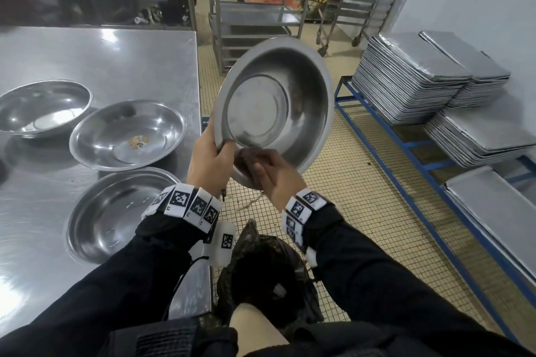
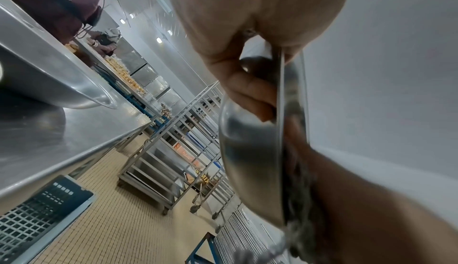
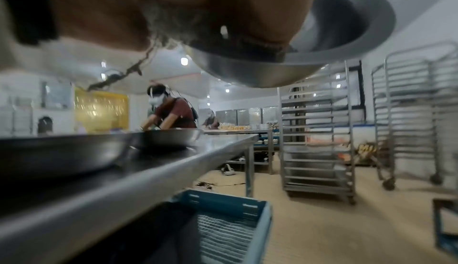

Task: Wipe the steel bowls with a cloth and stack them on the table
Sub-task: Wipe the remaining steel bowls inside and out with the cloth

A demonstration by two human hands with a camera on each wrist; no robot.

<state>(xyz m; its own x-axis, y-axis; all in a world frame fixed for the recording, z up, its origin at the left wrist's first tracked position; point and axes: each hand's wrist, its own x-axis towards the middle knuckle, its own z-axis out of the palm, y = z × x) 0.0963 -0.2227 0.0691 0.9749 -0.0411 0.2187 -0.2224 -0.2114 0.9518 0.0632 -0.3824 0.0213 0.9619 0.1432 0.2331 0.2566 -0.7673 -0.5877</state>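
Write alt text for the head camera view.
The left hand grips a tilted steel bowl by its rim over the tiled floor while the right hand presses a cloth against its near edge. Three more bowls sit unstacked on the steel table.

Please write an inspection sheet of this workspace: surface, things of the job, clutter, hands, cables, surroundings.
Surface: steel table, shiny, at the person's left.
Job's things: held bowl tilted over the floor; three more bowls on the table, far bowl, stickered bowl, near bowl, side by side, not stacked; cloth at the held bowl's lower rim.
Clutter: dark plastic bag below the hands.
Hands: left hand grips the held bowl's rim; right hand presses the cloth on it.
Cables: thin black cable at the left sleeve.
Surroundings: tray stacks, wheeled racks, tiled floor.
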